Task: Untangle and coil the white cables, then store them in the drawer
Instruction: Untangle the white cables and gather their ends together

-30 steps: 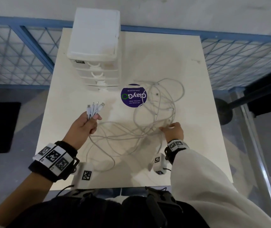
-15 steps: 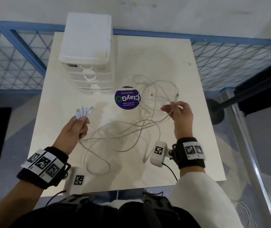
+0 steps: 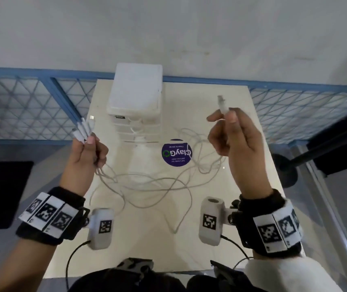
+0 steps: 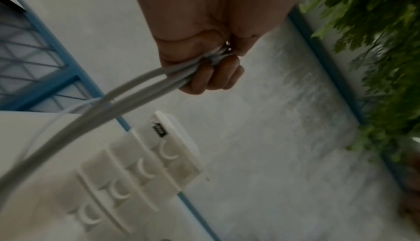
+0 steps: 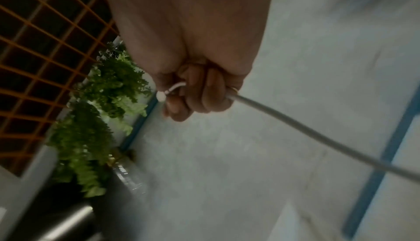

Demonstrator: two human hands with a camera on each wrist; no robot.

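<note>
Tangled white cables (image 3: 147, 186) hang in loops between both raised hands above the table (image 3: 221, 239). My left hand (image 3: 88, 152) grips several cable ends, their plugs (image 3: 83, 129) fanned out above its fingers; the left wrist view shows the cords (image 4: 136, 86) running out of the curled fingers (image 4: 211, 76). My right hand (image 3: 233, 140) pinches a single plug (image 3: 222, 105) that points up, with its cord (image 5: 306, 133) trailing away from the fist. The white drawer unit (image 3: 135, 102) stands at the table's far edge, all drawers (image 4: 141, 169) closed.
A round purple sticker (image 3: 176, 152) lies on the table just right of the drawer unit. A blue mesh railing (image 3: 31, 108) runs behind and beside the table. Green plants (image 5: 95, 119) show in the wrist views.
Both hands have risen well above the table. The right hand picked one cable end off the table and lifted it up, pulling the loops off the surface.
</note>
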